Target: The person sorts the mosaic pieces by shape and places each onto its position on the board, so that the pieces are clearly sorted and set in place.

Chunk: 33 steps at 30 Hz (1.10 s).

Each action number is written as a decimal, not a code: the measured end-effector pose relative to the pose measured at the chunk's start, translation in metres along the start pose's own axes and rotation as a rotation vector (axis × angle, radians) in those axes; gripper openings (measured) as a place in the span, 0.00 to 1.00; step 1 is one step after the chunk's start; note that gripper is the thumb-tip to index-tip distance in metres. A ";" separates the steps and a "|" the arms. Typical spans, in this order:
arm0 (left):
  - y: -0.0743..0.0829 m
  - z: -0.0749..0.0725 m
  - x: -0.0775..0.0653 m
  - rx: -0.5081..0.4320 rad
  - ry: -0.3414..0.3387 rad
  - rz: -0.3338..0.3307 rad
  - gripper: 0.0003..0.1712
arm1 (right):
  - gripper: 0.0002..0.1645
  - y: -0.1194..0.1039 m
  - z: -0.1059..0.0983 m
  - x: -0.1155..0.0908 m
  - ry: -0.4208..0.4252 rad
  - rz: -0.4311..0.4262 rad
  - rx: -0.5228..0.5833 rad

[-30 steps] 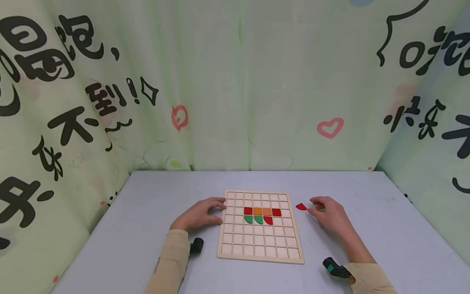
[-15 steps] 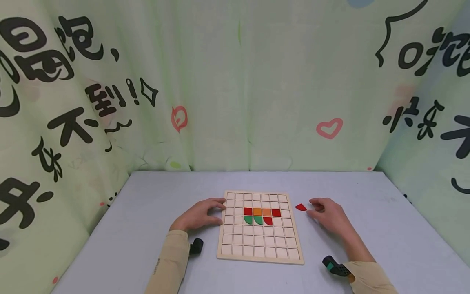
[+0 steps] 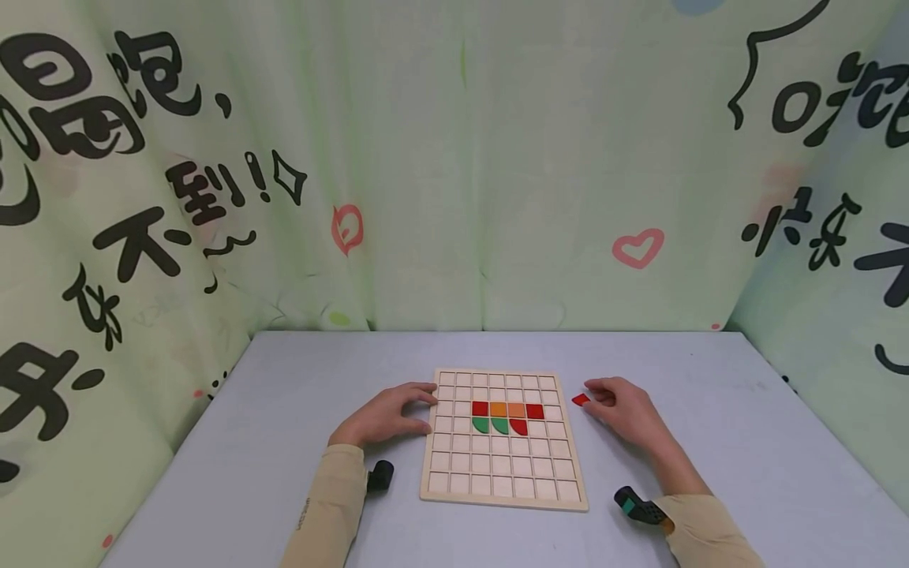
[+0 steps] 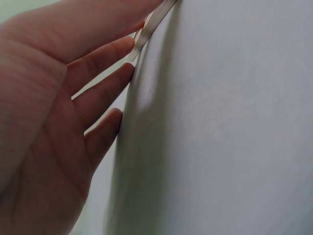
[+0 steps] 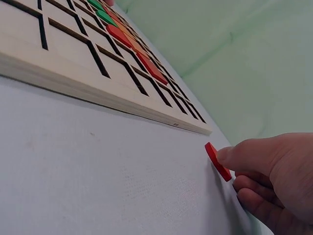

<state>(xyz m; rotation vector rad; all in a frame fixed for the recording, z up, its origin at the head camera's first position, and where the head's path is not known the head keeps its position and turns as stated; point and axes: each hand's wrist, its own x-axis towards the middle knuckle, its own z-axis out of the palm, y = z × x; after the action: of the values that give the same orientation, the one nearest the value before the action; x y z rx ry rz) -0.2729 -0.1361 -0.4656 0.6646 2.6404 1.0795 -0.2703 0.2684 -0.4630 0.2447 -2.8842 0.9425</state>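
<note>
A wooden grid board [image 3: 483, 473] lies on the table, with red, orange and green pieces [image 3: 507, 410] in two of its rows. My left hand [image 3: 383, 414] rests at the board's left edge, thumb and fingers spread and touching it. In the left wrist view the fingertips of that hand [image 4: 93, 98] meet the board's side [image 4: 151, 27]. Off the board's right edge, my right hand [image 3: 628, 410] pinches a red quarter-circle piece [image 3: 579, 400]. The right wrist view shows the thumb on this red piece [image 5: 217, 161], which stands tilted; the fingertips behind it are hidden.
The white table [image 3: 319, 355] reaches back to a pale green curtain [image 3: 426, 158] with black lettering. Similar cloth hangs at both sides. A dark wrist camera sits on each arm, the left one [image 3: 380, 475] and the right one [image 3: 637, 506].
My right hand has moved slightly left from beside the red quarter-circle piece and now has its thumb and fingers on it. The left hand and the board have stayed put.
</note>
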 end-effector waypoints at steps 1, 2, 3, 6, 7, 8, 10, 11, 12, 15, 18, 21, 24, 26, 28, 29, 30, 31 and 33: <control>0.000 0.000 0.000 0.001 0.000 0.000 0.24 | 0.24 0.000 0.001 0.001 0.002 -0.002 0.000; 0.000 0.000 0.000 0.001 0.000 0.001 0.24 | 0.24 0.000 0.002 0.001 0.003 -0.004 -0.001; -0.001 0.000 0.000 0.001 -0.001 0.001 0.24 | 0.24 0.000 0.002 0.001 0.002 -0.007 0.000; -0.002 0.001 0.001 0.003 -0.002 0.003 0.24 | 0.23 0.001 0.003 0.002 0.000 -0.027 0.004; -0.002 0.001 0.001 0.004 -0.001 0.002 0.24 | 0.23 0.001 0.004 0.002 -0.002 -0.031 0.005; -0.002 0.000 0.001 0.004 -0.002 0.003 0.24 | 0.23 0.000 0.003 0.002 -0.006 -0.039 0.006; -0.002 0.000 0.001 0.003 -0.002 0.004 0.24 | 0.22 -0.001 0.003 0.002 -0.014 -0.042 0.009; -0.002 0.000 0.001 0.002 -0.002 0.004 0.24 | 0.22 -0.001 0.003 0.002 -0.019 -0.037 0.010; -0.001 0.000 0.001 0.001 -0.002 0.005 0.24 | 0.21 -0.002 0.003 0.002 -0.026 -0.033 0.010; -0.001 -0.001 0.001 -0.005 -0.003 0.007 0.24 | 0.22 -0.004 0.003 0.001 -0.039 -0.015 0.010; -0.001 -0.001 0.001 -0.004 -0.003 0.008 0.24 | 0.23 -0.005 0.002 0.000 -0.040 -0.012 0.002; -0.001 -0.001 0.000 0.000 -0.003 0.009 0.24 | 0.22 -0.005 0.003 0.000 -0.039 -0.034 -0.006; -0.002 0.000 0.000 0.000 -0.004 0.009 0.24 | 0.18 -0.003 0.004 0.000 -0.042 -0.058 -0.005; -0.002 0.000 0.000 -0.001 -0.003 0.011 0.24 | 0.18 -0.003 0.005 0.000 -0.044 -0.069 -0.004; -0.002 0.000 0.000 -0.001 -0.004 0.011 0.24 | 0.18 -0.002 0.005 0.000 -0.045 -0.069 -0.006; -0.002 0.000 0.000 0.000 -0.004 0.011 0.24 | 0.19 -0.003 0.005 0.000 -0.046 -0.068 -0.007; -0.002 0.000 0.000 0.001 -0.005 0.011 0.24 | 0.19 -0.002 0.005 0.001 -0.050 -0.067 -0.012; -0.002 0.000 0.000 0.002 -0.005 0.012 0.24 | 0.20 -0.003 0.004 0.000 -0.051 -0.066 -0.014; -0.001 0.000 0.000 0.000 -0.006 0.011 0.24 | 0.20 -0.003 0.004 0.000 -0.056 -0.065 -0.019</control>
<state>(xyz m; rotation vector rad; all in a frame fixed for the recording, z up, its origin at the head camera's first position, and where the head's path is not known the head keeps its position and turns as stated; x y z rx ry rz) -0.2737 -0.1373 -0.4663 0.6822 2.6343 1.0787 -0.2695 0.2636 -0.4639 0.3673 -2.9141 0.9115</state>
